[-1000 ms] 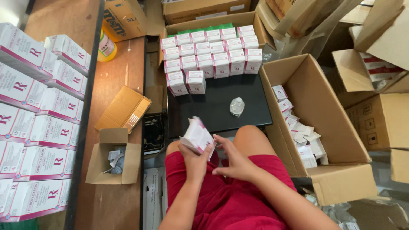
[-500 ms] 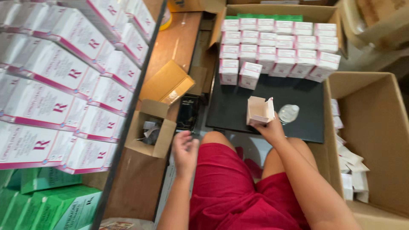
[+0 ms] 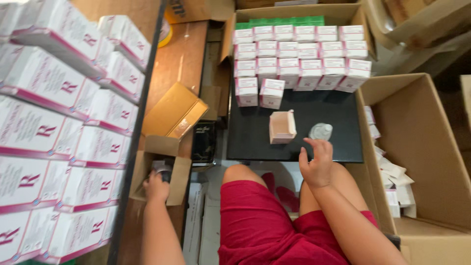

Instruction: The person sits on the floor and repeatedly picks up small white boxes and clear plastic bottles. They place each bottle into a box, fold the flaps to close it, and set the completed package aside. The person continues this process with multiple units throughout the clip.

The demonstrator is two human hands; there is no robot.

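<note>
My left hand [image 3: 156, 186] reaches into a small open cardboard box [image 3: 179, 169] on the left and closes around a small dark-and-white item there; the grip is partly hidden. My right hand [image 3: 318, 164] rests with spread fingers on the near edge of a black tray [image 3: 255, 132], holding nothing. An open, empty white-and-pink carton [image 3: 282, 126] stands on the tray just beyond that hand. A small clear plastic piece [image 3: 321, 131] lies beside it. Rows of closed white-and-pink cartons [image 3: 299, 61] fill the tray's far side.
Stacks of white-and-pink cartons [image 3: 54, 132] line shelves on the left. A big open cardboard box [image 3: 417, 142] on the right holds folded leaflets [image 3: 395, 181]. A flat brown box [image 3: 174, 110] lies on a wooden surface. My legs in red shorts [image 3: 265, 225] are below.
My right hand has set the open carton down on the black tray and let go. My left hand has moved left into the small cardboard box. The view swung left.
</note>
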